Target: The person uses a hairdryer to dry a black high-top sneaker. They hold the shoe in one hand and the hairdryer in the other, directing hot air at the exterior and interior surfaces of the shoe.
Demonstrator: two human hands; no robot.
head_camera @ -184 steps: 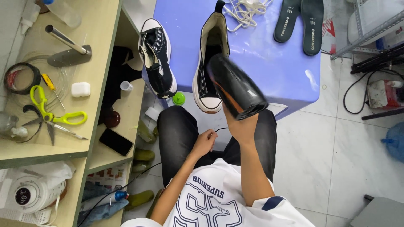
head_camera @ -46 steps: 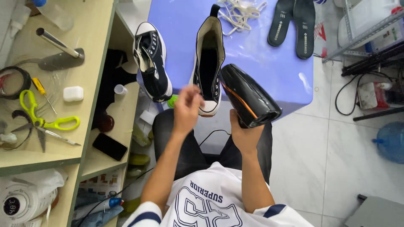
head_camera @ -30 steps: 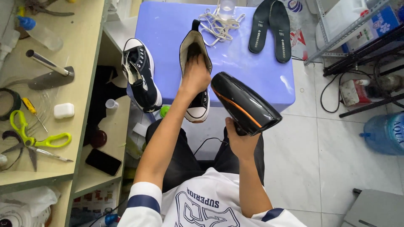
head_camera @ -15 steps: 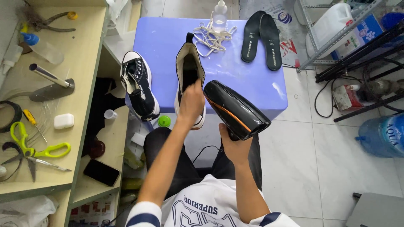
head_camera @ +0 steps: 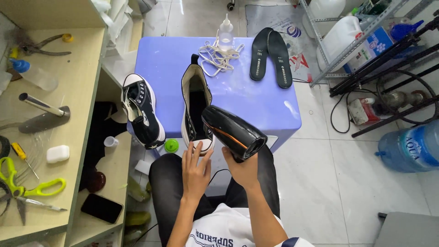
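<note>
My right hand (head_camera: pixel 242 168) grips the handle of a black hair dryer (head_camera: pixel 233 131) with an orange stripe, its nozzle aimed at the opening of a black high-top sneaker (head_camera: pixel 195 110) standing on a blue plastic table (head_camera: pixel 247 98). My left hand (head_camera: pixel 195 170) hovers open over my lap, fingers spread, fingertips close to the sneaker's white toe cap. A second black sneaker (head_camera: pixel 141 113) lies tilted on the table's left edge.
White laces (head_camera: pixel 218 56), a small clear bottle (head_camera: pixel 225 34) and two black insoles (head_camera: pixel 270 58) lie at the table's far side. A wooden bench (head_camera: pixel 68 114) on the left holds green scissors (head_camera: pixel 32 188), tools and a white case. A phone (head_camera: pixel 101 208) lies on its lower shelf. A water jug (head_camera: pixel 409 148) stands right.
My left hand has pulled out of the sneaker's opening and back toward my lap. The hair dryer has stayed pointed at the shoe. The view has shifted forward over the table.
</note>
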